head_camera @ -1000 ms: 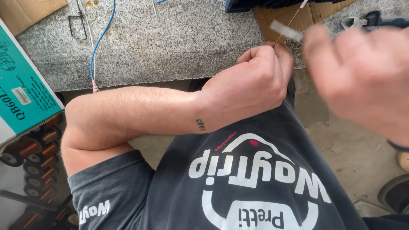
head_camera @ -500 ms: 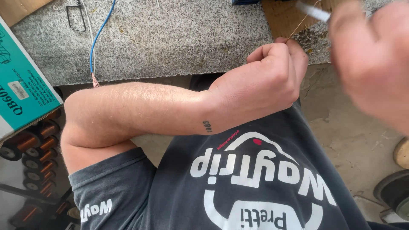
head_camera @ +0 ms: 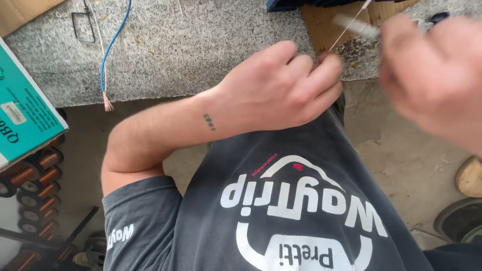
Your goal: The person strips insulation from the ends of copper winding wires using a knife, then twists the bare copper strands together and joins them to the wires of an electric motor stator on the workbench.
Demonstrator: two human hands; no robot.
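Note:
My left hand point(head_camera: 281, 90) reaches across my chest in a loose fist at the edge of the granite counter point(head_camera: 201, 55). Its fingertips pinch the lower end of a thin pale wire point(head_camera: 344, 34). The wire runs up and right to the top edge of the view. My right hand point(head_camera: 432, 75) is blurred with motion at the upper right. A short white sleeve point(head_camera: 357, 27) sticks out of its fingers along the wire. The two hands are a short distance apart.
A blue wire point(head_camera: 113, 45) with a bare copper end lies on the counter beside a small metal wire frame point(head_camera: 83, 27). A teal box point(head_camera: 25, 115) stands at the left above copper wire spools point(head_camera: 35, 175). Brown cardboard point(head_camera: 319, 22) lies on the counter beyond my left hand.
My right hand has kept moving fast, and the white sleeve has shifted up and to the right. My left fist has stayed at the counter edge.

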